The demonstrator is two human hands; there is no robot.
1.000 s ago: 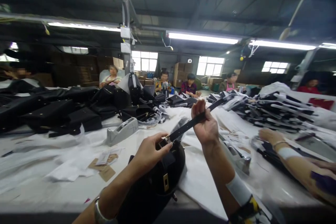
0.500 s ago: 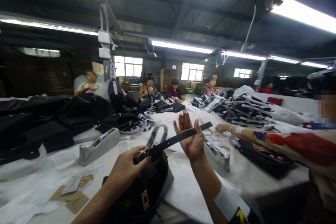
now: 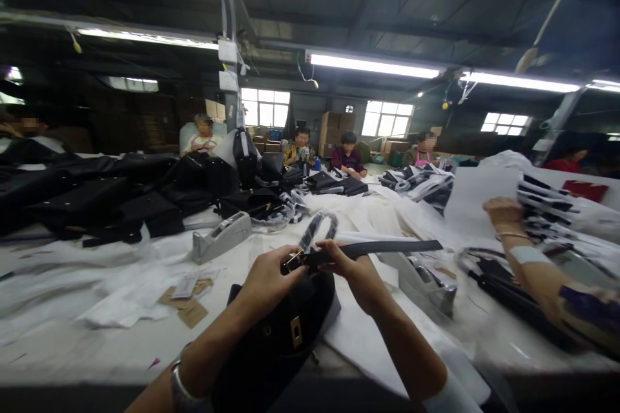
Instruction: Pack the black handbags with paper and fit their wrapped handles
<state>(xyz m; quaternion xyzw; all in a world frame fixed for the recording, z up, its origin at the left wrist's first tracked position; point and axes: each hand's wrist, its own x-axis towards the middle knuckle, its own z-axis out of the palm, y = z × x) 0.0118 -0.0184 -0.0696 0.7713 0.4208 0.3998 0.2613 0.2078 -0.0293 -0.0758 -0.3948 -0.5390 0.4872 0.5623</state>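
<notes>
A black bag (image 3: 271, 335) with a gold clasp plate stands at the table's near edge, its wrapped handle (image 3: 317, 229) upright. My left hand (image 3: 274, 274) pinches the gold buckle at one end of a black strap (image 3: 392, 247), just above the bag. Further along, my right hand (image 3: 353, 271) is closed round the strap near the buckle, thumb on top. The strap's free end points right, past my right hand.
Tape dispensers (image 3: 223, 237) stand left and right of the bag. Brown tags (image 3: 192, 312) lie to the left. Black bags (image 3: 97, 197) are piled behind. At right, a co-worker's arm (image 3: 527, 258) reaches beside a white sheet (image 3: 467, 203). Several people sit beyond.
The view has turned right. My right hand, open under the strap before, has closed on it nearer the buckle. The co-worker's hand is now raised at a white sheet.
</notes>
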